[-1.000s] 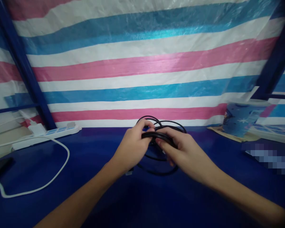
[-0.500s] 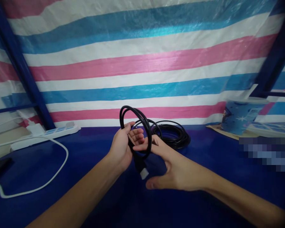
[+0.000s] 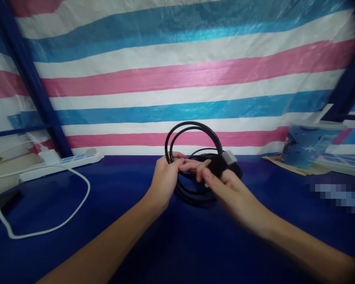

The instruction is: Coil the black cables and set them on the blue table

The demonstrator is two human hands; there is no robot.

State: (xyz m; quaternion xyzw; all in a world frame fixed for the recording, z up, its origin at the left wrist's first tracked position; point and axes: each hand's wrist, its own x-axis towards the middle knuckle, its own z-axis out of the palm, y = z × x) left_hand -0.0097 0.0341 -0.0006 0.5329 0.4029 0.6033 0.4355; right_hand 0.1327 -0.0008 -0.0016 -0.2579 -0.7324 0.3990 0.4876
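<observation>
A black cable (image 3: 215, 139) is looped upright between my hands, its loops rising above the table. My left hand (image 3: 163, 179) is wrapped round the left side of the loops. With thumb and fingers, my right hand (image 3: 235, 199) grips the black plug (image 3: 217, 165) at the cable's end, which looks like an HDMI plug and has a pale cap (image 3: 230, 157). A second small metallic tip shows by the right thumb, partly hidden. Behind the hands, more black cable lies coiled (image 3: 239, 172) on the blue table (image 3: 195, 248), largely covered by the right hand and the plug.
On the left a white power strip (image 3: 87, 159) holds a plugged-in white adapter (image 3: 51, 157), and a white cord (image 3: 88, 189) curves over the table. A dark flat object (image 3: 2, 205) lies nearby. At the right stands a blue patterned cup (image 3: 310, 146). A striped sheet (image 3: 177, 85) hangs behind.
My right hand has closed on the plug and lifted it up to the right. The loops have turned and widened to face me. My left hand has closed further on the cable.
</observation>
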